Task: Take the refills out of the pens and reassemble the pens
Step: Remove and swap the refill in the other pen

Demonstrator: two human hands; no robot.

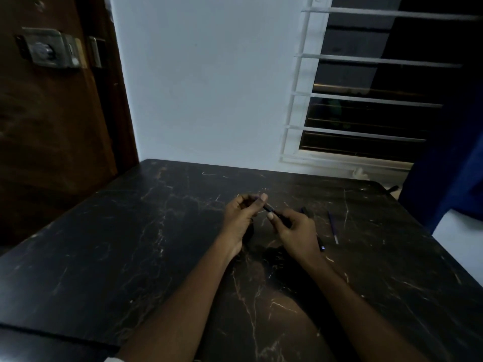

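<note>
Black marble-patterned table top, both hands over its centre. The left hand pinches, thumb against curled fingers, the far-left end of a slim dark pen barrel; the right hand clamps its near-right end. The long axis runs far-left to near-right, so pulling apart likely follows that line. A second dark pen and a thin purple refill lie just right

1 dark pen tilted above the table; another pen and 1 purple refill flat nearby.
</note>
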